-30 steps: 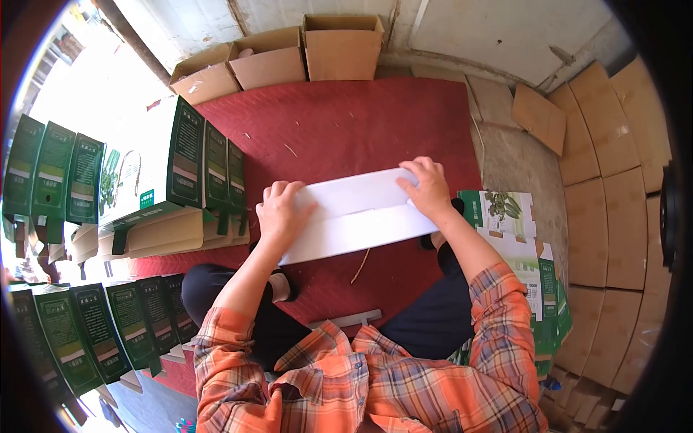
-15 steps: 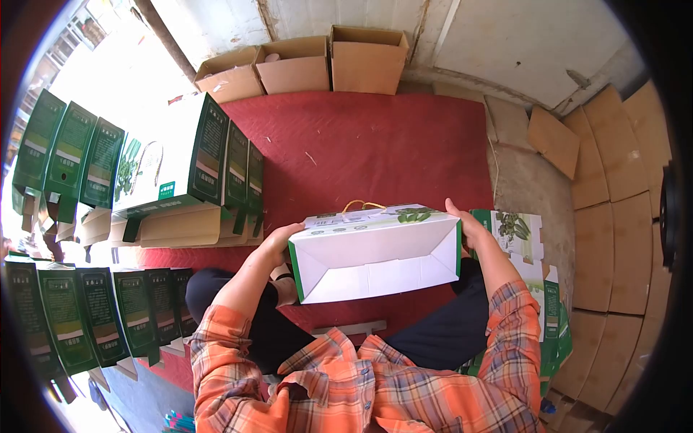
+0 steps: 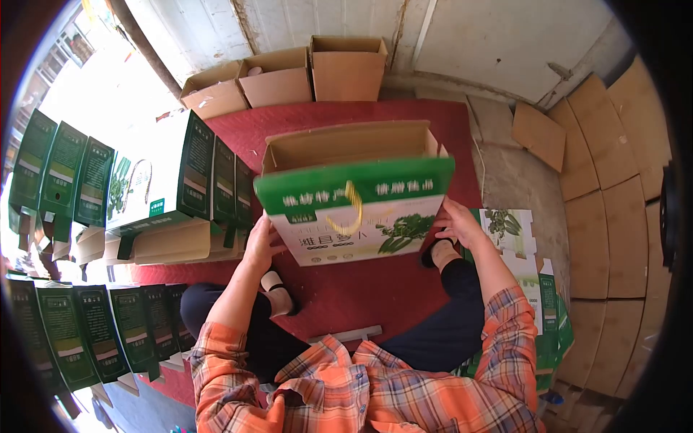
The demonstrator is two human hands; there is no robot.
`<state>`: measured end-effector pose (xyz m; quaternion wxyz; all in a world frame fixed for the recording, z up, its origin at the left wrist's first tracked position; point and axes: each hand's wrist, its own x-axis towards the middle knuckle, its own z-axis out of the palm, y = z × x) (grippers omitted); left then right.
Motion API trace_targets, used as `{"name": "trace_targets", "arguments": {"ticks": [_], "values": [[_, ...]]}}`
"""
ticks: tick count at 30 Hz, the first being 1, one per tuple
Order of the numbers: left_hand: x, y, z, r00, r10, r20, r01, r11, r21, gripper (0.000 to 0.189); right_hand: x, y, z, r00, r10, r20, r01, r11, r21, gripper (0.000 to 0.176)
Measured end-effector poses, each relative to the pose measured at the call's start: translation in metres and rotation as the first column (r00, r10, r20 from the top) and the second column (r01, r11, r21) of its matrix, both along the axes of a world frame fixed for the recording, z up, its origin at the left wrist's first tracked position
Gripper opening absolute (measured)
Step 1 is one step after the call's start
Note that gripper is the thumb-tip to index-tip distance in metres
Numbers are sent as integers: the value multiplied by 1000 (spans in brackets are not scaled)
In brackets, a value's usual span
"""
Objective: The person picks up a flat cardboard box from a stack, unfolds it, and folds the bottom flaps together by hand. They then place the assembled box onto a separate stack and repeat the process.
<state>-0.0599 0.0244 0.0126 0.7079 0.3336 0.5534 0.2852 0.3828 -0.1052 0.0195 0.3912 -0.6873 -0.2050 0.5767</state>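
Between my hands is a green and white cardboard gift box [image 3: 339, 245], printed with green vegetables. Its open top faces away from me, and the brown inside shows. A yellow cord handle [image 3: 352, 209] hangs on the side facing me. My left hand [image 3: 261, 244] grips the box's left edge near the bottom. My right hand [image 3: 460, 222] holds the lower right edge, fingers against the side. Both feet lie below the box on the red mat.
Several matching boxes [image 3: 198, 169] stand at the left, with another row [image 3: 76, 332] nearer me. Flat printed sheets [image 3: 509, 227] lie at the right. Open brown cartons [image 3: 348, 72] line the far wall. Flattened brown cardboard [image 3: 585, 238] leans at the right. A red mat [image 3: 325, 303] covers the floor.
The gift box has tipped so its white folded bottom no longer shows; the printed front and open top now face up. It has moved slightly away from me, both hands still on it.
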Motion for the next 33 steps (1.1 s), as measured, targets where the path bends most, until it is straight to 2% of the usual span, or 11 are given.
{"name": "trace_targets", "arguments": {"ticks": [5, 7, 12, 16, 19, 24, 27, 29, 30, 32, 33], "values": [[-17, 4, -35, 964, -178, -195, 170, 984, -56, 53, -3, -5, -35, 959, 256, 122, -243, 964, -112, 53], [-15, 1, -40, 934, -181, -307, 178, 983, -38, 50, -14, 1, -32, 958, 249, 145, -227, 962, -150, 50], [-5, 11, -24, 933, -157, -325, 131, 986, -99, 53, -19, 11, -19, 949, 235, 208, -205, 966, -157, 45], [-6, 9, -27, 920, -143, -364, 167, 985, 33, 66, -20, 15, -20, 935, 266, 235, -233, 959, -161, 49], [-10, 6, -23, 926, -232, -297, 254, 967, 35, 72, -17, 14, -12, 945, 262, 197, -221, 953, -206, 42], [-15, -3, -4, 893, -307, -330, 330, 944, 16, 71, -20, 6, -1, 941, 298, 158, -254, 934, -250, 39], [-23, -10, 5, 805, -409, -430, 446, 895, -17, 66, -13, -5, -5, 907, 399, 134, -353, 895, -273, 36], [-21, -13, 16, 768, -440, -466, 472, 880, -52, 66, -3, -13, -24, 746, 621, 239, -546, 777, -314, 36], [-21, -13, 21, 731, -461, -504, 491, 867, -81, 66, -4, -13, -21, 749, 619, 234, -544, 777, -316, 36], [-19, -13, 26, 701, -482, -526, 521, 849, -85, 68, -10, -6, 1, 680, 731, 56, -661, 645, -383, 29], [-15, -14, 27, 701, -448, -555, 546, 838, 14, 71, -14, -4, 7, 678, 734, 48, -635, 617, -464, 29]]}}
